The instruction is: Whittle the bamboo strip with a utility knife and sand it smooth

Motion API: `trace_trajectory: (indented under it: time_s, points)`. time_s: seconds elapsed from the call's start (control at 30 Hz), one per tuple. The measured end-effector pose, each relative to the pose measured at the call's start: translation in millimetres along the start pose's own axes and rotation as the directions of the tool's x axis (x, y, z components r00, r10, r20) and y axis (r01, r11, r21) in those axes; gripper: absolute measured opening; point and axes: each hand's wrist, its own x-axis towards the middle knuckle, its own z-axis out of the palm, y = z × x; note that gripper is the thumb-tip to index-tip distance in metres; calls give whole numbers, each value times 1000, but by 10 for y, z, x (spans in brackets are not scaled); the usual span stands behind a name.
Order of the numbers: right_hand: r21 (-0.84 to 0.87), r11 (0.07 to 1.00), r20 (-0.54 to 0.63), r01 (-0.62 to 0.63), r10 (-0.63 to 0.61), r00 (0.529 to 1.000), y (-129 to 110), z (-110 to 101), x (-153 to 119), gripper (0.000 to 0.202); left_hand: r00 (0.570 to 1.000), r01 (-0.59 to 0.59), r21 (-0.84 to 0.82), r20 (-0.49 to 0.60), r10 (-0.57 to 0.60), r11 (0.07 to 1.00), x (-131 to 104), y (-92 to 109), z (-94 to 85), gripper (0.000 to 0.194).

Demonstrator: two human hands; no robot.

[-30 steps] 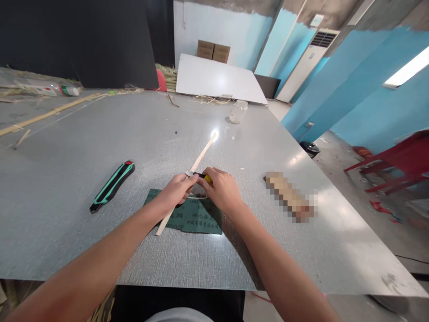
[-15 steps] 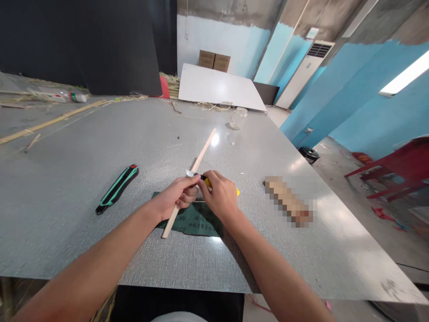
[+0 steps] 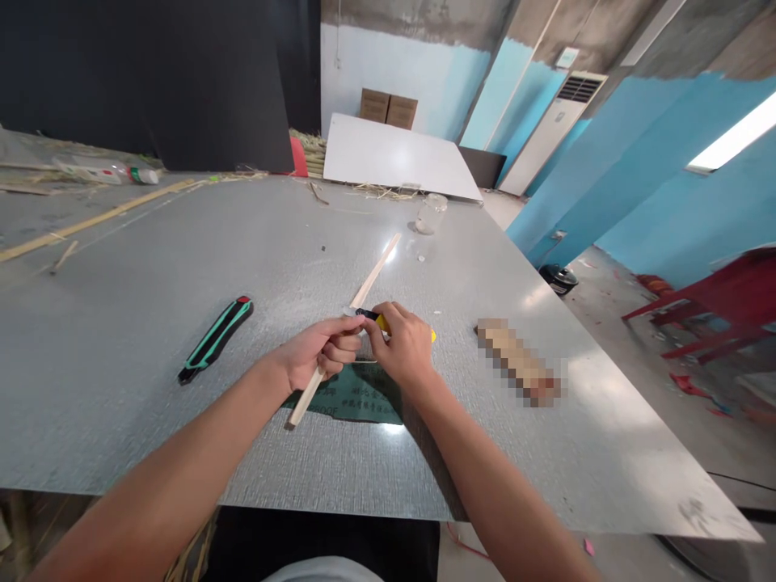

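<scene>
While my left hand clasps the wooden strip slanting far-right, my right hand grips a utility knife crosswise.

Head camera, angling downward
It is facing across the gray tabletop from above its near edge, toward blue walls.

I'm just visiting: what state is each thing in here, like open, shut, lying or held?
Left hand: closed around the wooden strip
Right hand: closed around the yellow knife
Wooden strip: held, slanting away from the person
Yellow knife: blade out, at the strip
Green-and-black cutter: lying on the table, no blade visible
Green sheet: flat, printed side up, partly covered
Bottle: on its side, capped
</scene>
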Motion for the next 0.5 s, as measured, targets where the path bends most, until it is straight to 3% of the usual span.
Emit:
trace_trajectory:
  time_s: [0.27,0.5]
  points:
    - [92,996,158,11,-25,987,107,-42,37,29,998,-31,64,-58,35,997,53,-85,4,32]
    - [146,989,198,3,-32,980,110,-43,33,27,981,-91,210,-152,124,974,102,-160,23,40]
